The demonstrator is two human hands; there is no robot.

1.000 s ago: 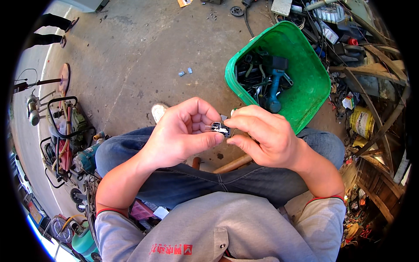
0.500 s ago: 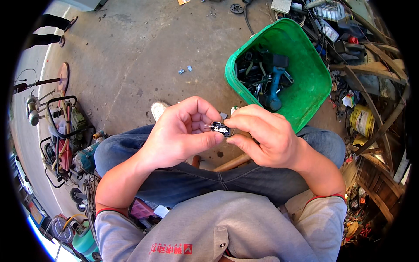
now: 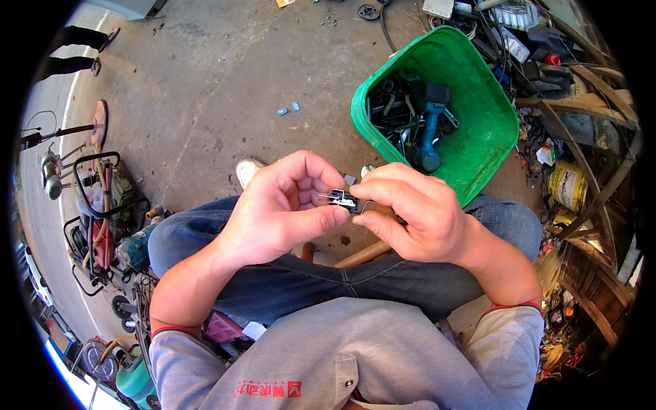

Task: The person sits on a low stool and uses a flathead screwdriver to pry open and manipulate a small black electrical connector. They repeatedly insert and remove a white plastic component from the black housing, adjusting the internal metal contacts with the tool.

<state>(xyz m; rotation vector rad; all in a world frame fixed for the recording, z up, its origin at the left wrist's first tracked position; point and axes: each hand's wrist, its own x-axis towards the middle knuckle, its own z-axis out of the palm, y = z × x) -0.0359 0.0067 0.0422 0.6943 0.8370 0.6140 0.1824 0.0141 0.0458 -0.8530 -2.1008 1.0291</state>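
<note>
Both hands meet over the lap, above the crossed jeans [image 3: 321, 280]. Left hand [image 3: 280, 208] and right hand [image 3: 413, 212] each pinch the same small black part [image 3: 344, 200], left thumb and curled fingers on one end, right thumb and index on the other. The part sits between the fingertips, roughly level; thin metal pins stick out toward the left palm. Probably a switch or connector, too small to tell.

Green bin [image 3: 478, 116] stands on the concrete floor [image 3: 225, 96] just ahead of the right hand, tilted open toward the person. Its near rim is close to the right knuckles. Inside: tangled black cables and a blue power tool [image 3: 427, 137].

Right of the bin: dense clutter of wood slats, wires and a yellow can [image 3: 566, 186], tight against the right knee. Left side: wheeled machines with a black tube frame [image 3: 96, 205] close by the left knee.

Open floor only ahead-left; two small grey bits [image 3: 288, 108] lie there, well apart from the hands. White shoe toe [image 3: 247, 169] shows just beyond the left hand. Someone else's legs [image 3: 72, 51] at the far left edge.
</note>
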